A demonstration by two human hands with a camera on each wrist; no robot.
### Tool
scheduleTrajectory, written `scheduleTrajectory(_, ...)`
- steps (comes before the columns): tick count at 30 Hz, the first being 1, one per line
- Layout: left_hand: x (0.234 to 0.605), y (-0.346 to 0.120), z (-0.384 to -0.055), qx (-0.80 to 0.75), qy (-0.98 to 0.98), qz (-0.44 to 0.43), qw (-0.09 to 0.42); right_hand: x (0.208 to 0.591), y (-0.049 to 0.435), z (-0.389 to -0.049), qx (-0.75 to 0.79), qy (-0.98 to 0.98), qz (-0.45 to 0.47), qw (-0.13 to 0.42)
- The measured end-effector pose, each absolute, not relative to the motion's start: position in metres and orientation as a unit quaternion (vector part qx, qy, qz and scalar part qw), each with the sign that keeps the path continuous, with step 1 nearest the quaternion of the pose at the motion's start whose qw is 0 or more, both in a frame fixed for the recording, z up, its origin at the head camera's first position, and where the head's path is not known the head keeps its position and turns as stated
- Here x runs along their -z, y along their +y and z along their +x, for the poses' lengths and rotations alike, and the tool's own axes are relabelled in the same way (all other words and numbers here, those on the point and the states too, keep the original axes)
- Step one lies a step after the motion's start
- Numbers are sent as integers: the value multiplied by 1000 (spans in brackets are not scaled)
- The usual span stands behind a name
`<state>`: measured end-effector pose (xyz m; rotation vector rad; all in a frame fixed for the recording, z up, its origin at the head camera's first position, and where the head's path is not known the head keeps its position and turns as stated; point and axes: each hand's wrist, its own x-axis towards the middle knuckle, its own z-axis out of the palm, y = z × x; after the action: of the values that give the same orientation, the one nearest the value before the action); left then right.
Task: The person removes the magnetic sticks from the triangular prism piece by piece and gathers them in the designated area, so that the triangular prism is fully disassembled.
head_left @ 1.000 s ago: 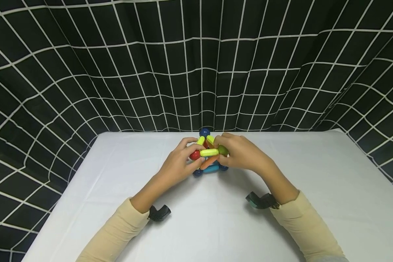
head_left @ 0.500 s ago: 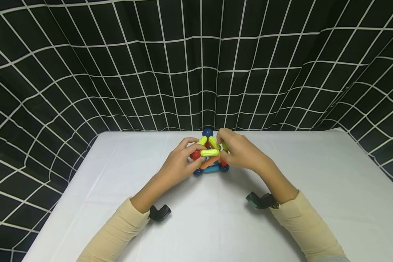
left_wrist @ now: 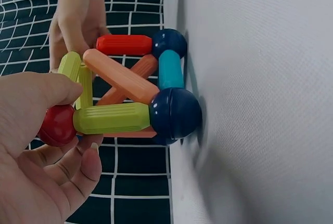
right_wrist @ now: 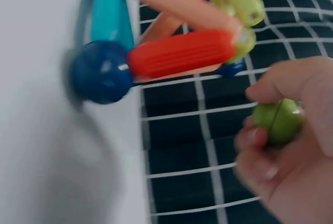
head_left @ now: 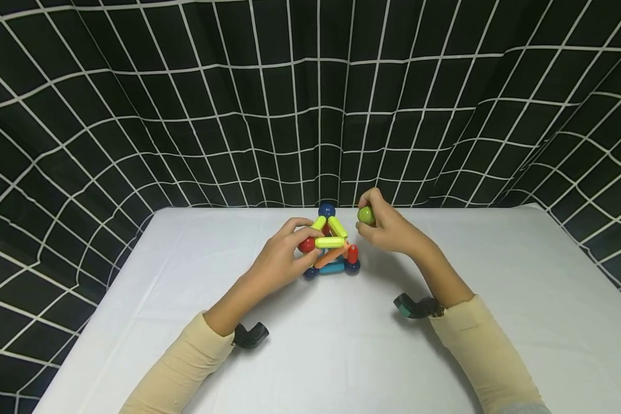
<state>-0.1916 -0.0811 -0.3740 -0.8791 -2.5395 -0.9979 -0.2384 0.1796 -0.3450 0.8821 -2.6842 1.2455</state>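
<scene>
A frame of magnetic rods and balls stands on the white table. My left hand (head_left: pixel 284 253) holds it at the red ball (left_wrist: pixel 57 125), thumb above and fingers below in the left wrist view. A yellow-green rod (left_wrist: pixel 112 118) joins that ball to a navy ball (left_wrist: pixel 174 113) at the base. Off to the right of the frame, my right hand (head_left: pixel 393 227) pinches a green ball (right_wrist: pixel 277 121) between thumb and fingers. The red rod (right_wrist: pixel 182 53) rises from another navy ball (right_wrist: pixel 101 72), its top end bare. Orange rods (left_wrist: pixel 122 76) cross the sides, and a teal rod (left_wrist: pixel 170 69) lies along the base.
The white cloth-covered table (head_left: pixel 310 345) spreads around the frame. A black curtain with white grid lines (head_left: pixel 310 115) hangs just behind its far edge. Black wrist-worn devices (head_left: pixel 250 336) sit at both sleeve cuffs.
My right hand has pulled the green ball off the frame's right corner, moving it back and to the right. The red rod's upper end now shows. My left hand stays at the red ball.
</scene>
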Motion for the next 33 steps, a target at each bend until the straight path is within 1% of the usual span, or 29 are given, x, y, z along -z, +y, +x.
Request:
scheduleTrajectory(4, 375, -81, -192, 344, -879, -301, 135, 360, 183, -251, -460, -843, 270, 61)
scheduleTrajectory(8, 375, -81, -191, 343, -880, -300, 135, 373, 186, -260, -458, -856, 226, 75)
scheduleTrajectory(10, 375, -80, -191, 345, -879, -302, 135, 378, 188, -264, -459, -862, 204, 64)
scheduleTrajectory(15, 374, -79, -191, 350, -877, -301, 134, 390, 192, -273, -485, -860, 160, 2)
scheduleTrajectory(17, 375, -79, -191, 351, -877, -299, 134, 394, 194, -276, -477, -867, 144, -12)
scheduleTrajectory(22, 375, -79, -191, 351, -877, -299, 133, 400, 198, -281, -439, -890, 118, -14)
scheduleTrajectory(33, 377, -79, -192, 352, -879, -296, 129, 407, 198, -284, -434, -897, 74, -36)
